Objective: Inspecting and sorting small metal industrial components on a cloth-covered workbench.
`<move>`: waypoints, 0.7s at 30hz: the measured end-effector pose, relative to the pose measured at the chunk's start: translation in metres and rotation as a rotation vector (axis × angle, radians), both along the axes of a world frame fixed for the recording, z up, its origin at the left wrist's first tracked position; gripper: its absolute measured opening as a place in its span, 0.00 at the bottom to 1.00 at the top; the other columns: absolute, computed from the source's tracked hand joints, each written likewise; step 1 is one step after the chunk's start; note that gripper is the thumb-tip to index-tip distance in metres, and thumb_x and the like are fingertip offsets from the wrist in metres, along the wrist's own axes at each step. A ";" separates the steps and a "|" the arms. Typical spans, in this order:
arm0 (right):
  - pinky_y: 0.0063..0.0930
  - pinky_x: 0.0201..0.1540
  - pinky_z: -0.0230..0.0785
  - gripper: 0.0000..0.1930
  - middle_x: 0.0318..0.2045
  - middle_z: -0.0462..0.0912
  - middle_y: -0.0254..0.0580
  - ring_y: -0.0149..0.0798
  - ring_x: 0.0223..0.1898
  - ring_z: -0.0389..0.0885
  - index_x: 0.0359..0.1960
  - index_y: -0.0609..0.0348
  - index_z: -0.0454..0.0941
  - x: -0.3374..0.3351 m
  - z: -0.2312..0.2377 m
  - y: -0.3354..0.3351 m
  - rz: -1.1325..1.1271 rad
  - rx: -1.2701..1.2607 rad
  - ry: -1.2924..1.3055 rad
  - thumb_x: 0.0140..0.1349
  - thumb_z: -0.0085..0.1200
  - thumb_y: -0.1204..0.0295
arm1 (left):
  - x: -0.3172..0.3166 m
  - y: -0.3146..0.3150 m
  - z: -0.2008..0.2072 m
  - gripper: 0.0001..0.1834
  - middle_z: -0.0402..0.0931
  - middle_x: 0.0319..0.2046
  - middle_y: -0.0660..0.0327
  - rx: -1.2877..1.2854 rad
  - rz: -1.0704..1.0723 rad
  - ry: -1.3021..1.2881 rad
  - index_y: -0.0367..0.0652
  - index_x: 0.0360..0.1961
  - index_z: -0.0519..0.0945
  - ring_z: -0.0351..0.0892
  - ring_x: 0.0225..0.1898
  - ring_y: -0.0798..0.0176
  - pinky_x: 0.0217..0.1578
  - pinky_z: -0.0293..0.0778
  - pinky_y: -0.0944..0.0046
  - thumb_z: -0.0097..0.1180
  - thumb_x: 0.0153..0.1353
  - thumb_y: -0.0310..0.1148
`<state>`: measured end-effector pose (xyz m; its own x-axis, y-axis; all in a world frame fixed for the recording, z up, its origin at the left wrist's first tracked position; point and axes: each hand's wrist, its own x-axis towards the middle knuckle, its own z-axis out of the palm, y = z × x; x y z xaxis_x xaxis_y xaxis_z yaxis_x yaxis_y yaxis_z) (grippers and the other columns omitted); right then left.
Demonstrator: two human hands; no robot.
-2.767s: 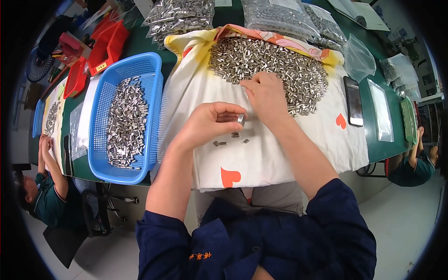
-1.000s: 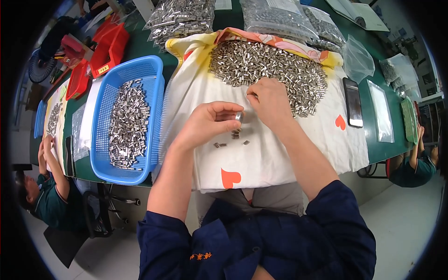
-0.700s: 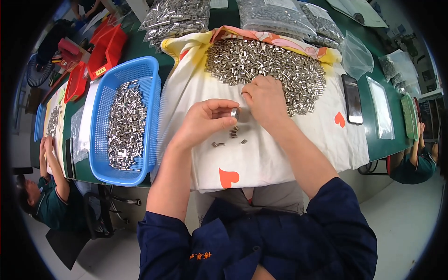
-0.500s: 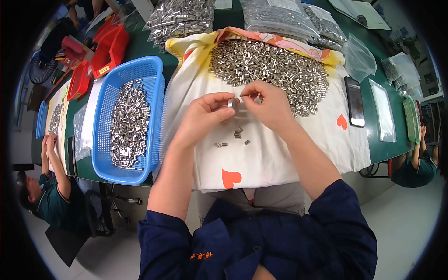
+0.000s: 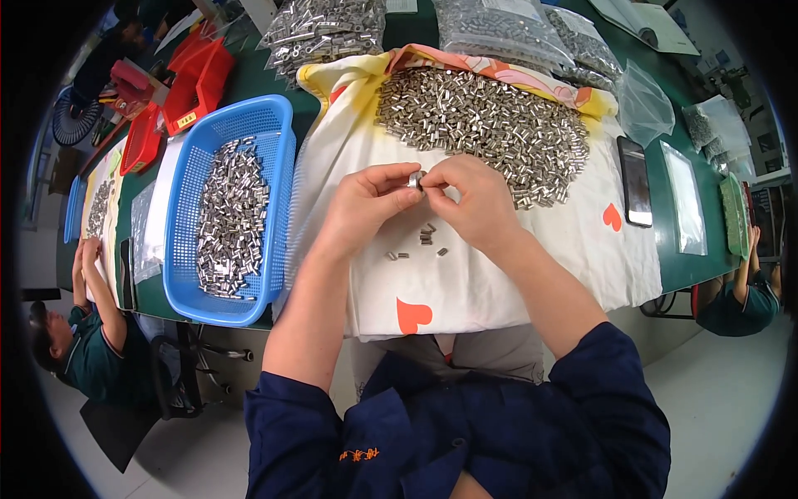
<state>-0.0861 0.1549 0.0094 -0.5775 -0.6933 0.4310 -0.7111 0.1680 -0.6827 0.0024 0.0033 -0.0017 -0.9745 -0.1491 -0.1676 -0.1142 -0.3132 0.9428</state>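
Note:
Between the thumb and fingers of my left hand is a round silver metal piece. My right hand is closed in a pinch, its fingertips against the right side of that piece. Anything small inside this pinch is hidden by the fingers. Just beyond both hands lies a large heap of small metal cylinders on a white cloth with red hearts. Several loose cylinders rest on the cloth below my hands.
To the left stands a blue plastic basket holding many metal cylinders. Clear bags of metal parts line the far side. A phone and a flat plastic bag lie right. Co-workers sit at both sides; red bins stand far left.
My right hand has moved slightly left and down, bringing its fingertips from just beside the round metal piece to touching it. My left hand stays nearly in place.

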 end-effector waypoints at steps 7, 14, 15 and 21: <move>0.18 0.30 0.65 0.05 0.24 0.77 0.32 0.25 0.25 0.71 0.29 0.61 0.77 -0.007 0.010 0.004 0.055 0.108 -0.507 0.49 0.55 0.77 | 0.002 -0.001 0.000 0.19 0.76 0.33 0.62 -0.075 -0.040 -0.054 0.34 0.45 0.73 0.74 0.35 0.73 0.38 0.70 0.74 0.57 0.50 0.22; 0.23 0.31 0.66 0.05 0.25 0.77 0.35 0.30 0.26 0.74 0.30 0.58 0.78 -0.038 0.004 0.014 -0.284 0.026 -0.056 0.50 0.54 0.74 | 0.005 0.002 0.013 0.19 0.76 0.37 0.62 -0.106 -0.188 -0.090 0.34 0.44 0.74 0.75 0.37 0.71 0.40 0.71 0.72 0.57 0.48 0.19; 0.23 0.31 0.66 0.05 0.25 0.77 0.35 0.30 0.26 0.74 0.30 0.58 0.78 -0.040 -0.002 0.014 -0.286 0.027 -0.055 0.50 0.54 0.74 | 0.005 0.002 0.013 0.19 0.76 0.37 0.62 -0.105 -0.190 -0.088 0.34 0.44 0.74 0.75 0.37 0.71 0.40 0.71 0.72 0.57 0.48 0.19; 0.35 0.39 0.61 0.04 0.27 0.75 0.36 0.41 0.34 0.72 0.25 0.54 0.78 -0.031 -0.015 -0.003 -0.279 0.240 0.355 0.47 0.54 0.71 | 0.006 0.002 0.011 0.18 0.76 0.37 0.63 -0.065 -0.208 -0.059 0.35 0.44 0.73 0.75 0.38 0.72 0.41 0.71 0.72 0.57 0.48 0.18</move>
<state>-0.1171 0.1522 -0.0058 -0.6017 -0.6372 0.4816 -0.7979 0.5068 -0.3264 0.0080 0.0053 0.0089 -0.9743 0.0422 -0.2213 -0.2252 -0.2155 0.9502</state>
